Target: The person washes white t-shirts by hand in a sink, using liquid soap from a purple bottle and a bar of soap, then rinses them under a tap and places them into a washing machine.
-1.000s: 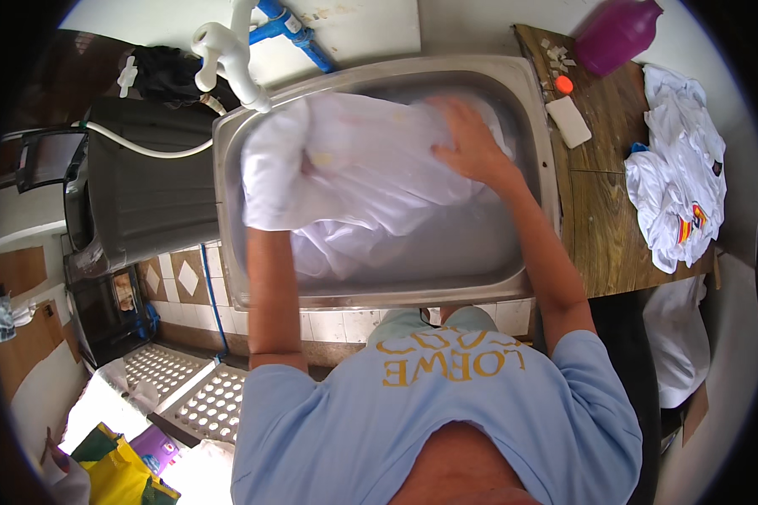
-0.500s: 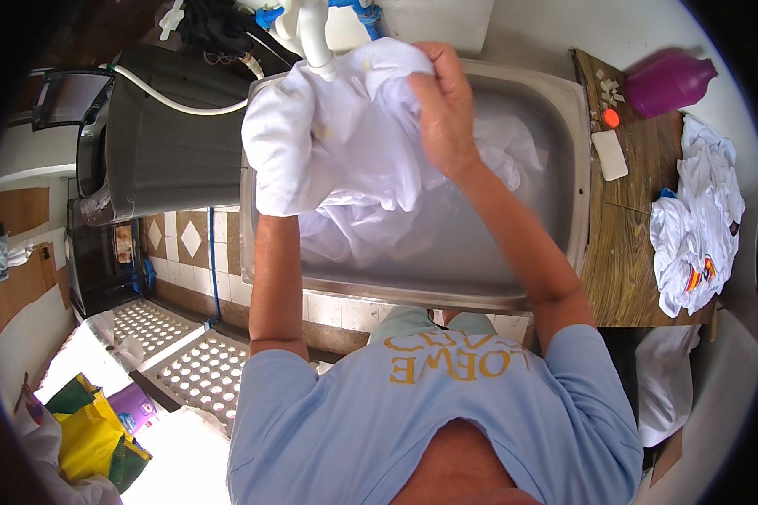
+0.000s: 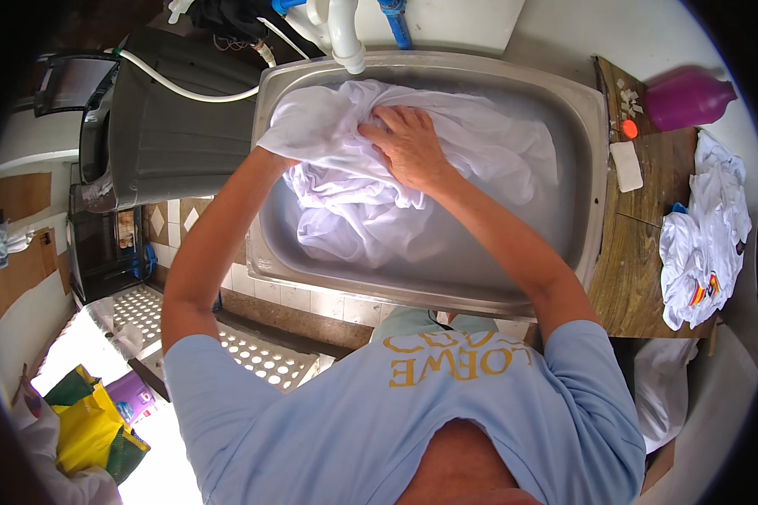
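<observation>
A wet white garment lies bunched in cloudy water in the steel sink, and part of it spreads toward the right side. My left hand is tucked inside a raised fold of the cloth at the sink's left side, so its fingers are hidden. On top of the bundle, my right hand has its fingers bent into the fabric, gripping it. The white faucet spout comes down just beyond the cloth.
On the wooden counter at right are a pale soap bar, an orange cap, a purple jug and a pile of white clothes. A dark grey bin-like container stands left, crossed by a white hose.
Both hands have lowered the garment from near the faucet into the sink. The left hand has slipped into a fold at the left, and the right hand has come down onto the bundle.
</observation>
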A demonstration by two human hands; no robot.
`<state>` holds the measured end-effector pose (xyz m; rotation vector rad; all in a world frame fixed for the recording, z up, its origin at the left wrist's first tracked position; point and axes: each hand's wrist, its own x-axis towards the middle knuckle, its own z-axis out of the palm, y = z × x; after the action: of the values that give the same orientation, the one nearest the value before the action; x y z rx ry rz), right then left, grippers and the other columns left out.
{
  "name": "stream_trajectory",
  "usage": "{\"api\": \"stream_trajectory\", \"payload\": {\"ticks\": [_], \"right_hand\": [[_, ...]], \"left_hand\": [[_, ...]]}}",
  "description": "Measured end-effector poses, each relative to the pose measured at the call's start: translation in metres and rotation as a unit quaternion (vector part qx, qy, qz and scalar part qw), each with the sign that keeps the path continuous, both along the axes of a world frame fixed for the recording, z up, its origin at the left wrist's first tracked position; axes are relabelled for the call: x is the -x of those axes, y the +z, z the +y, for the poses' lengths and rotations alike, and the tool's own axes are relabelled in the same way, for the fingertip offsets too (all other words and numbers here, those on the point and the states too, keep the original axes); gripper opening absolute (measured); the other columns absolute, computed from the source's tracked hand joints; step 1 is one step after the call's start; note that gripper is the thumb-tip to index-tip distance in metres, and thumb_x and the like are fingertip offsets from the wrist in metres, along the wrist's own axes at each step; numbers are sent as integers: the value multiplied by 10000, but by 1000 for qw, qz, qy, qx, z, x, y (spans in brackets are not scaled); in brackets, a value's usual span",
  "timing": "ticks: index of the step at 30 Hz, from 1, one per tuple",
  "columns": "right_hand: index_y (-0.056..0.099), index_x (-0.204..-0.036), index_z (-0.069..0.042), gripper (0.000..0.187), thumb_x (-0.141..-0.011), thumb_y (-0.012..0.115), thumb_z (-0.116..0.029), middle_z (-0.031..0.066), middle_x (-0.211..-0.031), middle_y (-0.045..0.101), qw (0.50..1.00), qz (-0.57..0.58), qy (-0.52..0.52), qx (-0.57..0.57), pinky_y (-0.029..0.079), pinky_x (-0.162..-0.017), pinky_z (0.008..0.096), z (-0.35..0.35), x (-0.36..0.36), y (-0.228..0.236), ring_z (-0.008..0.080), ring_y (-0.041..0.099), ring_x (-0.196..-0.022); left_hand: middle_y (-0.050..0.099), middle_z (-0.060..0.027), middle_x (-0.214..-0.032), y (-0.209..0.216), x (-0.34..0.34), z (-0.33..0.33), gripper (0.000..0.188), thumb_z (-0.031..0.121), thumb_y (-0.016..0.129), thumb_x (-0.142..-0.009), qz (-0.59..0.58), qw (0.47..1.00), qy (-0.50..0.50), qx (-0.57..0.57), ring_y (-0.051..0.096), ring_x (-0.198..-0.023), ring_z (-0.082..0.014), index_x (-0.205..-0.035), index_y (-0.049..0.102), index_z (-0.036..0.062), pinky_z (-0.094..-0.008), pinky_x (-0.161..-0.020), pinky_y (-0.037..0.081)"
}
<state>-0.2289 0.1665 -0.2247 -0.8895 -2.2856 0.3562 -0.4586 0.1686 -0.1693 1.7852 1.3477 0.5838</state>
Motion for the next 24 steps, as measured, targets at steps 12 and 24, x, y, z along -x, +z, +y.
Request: {"api": "stream_trajectory", "payload": {"ticks": [12, 24], "right_hand": [[626, -1153, -238, 313, -842, 620, -201, 46, -1307, 516, 998, -28, 48, 43, 332, -1034, 461, 12, -7, -14, 282, 457, -1224], [684, -928, -37, 206, -742, 606, 5, 142, -907, 621, 908, 113, -377, 146, 492, -797, 392, 56, -189, -69, 310, 596, -890]], "left_hand": [[628, -126, -1100, 45, 63, -4, 372, 115, 620, -815, 574, 806, -146, 19, 614, -996, -304, -1182, 561, 110, -421, -812, 503], [621, -164, -771, -45, -276, -16, 122, 86, 613, -807, 1, 990, -134, -36, 597, -743, -353, -919, 599, 39, -469, -673, 433]]}}
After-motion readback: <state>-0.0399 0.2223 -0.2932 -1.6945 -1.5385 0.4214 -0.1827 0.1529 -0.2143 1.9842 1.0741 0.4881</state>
